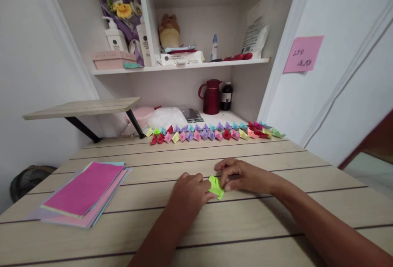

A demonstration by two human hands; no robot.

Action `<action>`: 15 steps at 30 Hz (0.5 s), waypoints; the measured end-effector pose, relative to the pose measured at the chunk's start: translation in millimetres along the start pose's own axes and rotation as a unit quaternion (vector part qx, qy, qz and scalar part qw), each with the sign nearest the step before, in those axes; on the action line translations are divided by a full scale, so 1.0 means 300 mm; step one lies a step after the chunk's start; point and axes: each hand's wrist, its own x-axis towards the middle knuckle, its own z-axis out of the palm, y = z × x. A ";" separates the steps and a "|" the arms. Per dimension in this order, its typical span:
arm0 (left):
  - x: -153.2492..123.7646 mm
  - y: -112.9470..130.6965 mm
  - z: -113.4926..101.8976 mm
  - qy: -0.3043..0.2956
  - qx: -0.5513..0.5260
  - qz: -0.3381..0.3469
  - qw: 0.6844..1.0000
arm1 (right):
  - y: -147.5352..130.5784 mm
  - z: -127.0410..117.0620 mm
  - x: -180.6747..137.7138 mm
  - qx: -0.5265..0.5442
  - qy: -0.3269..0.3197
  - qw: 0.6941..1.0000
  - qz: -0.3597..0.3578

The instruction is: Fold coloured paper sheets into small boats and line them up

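Head view. Take the green paper (pixel 216 188) as the center of the dial, with 12 o'clock pointing away from you. The green paper lies on the slatted wooden tabletop (pixel 147 191), between your two hands; it is small and shows creases.

Your left hand (pixel 190 190) is at 9 o'clock. Its thumb and forefinger grasp the near-left edge of the green paper. Your right hand (pixel 238 175) is at 2 o'clock, fingers bent, with the fingertips at the paper's right edge. Whether they pinch that edge or only rest against it, you cannot tell from this angle.

At 9 o'clock, well apart from your left hand, is a stack of colored sheets (pixel 87 189), a magenta sheet on top. At 12 o'clock, two rows of folded paper pieces (pixel 211 135) span the back of the tabletop. Beyond them stands a dark red jug (pixel 211 98), just beside a dark bottle (pixel 226 96). A pink note (pixel 303 54) is fixed at 1 o'clock.
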 end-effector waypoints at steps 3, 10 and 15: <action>0.000 0.006 -0.018 -0.006 -0.068 -0.030 0.997 | -0.003 0.010 0.007 -0.030 0.028 0.999 0.016; 0.025 0.035 0.035 0.022 -0.102 -0.140 0.985 | -0.002 0.077 0.031 -0.139 0.116 0.979 0.098; 0.024 0.024 0.057 0.067 -0.133 -0.201 0.968 | -0.007 0.094 0.033 -0.104 0.105 0.984 0.095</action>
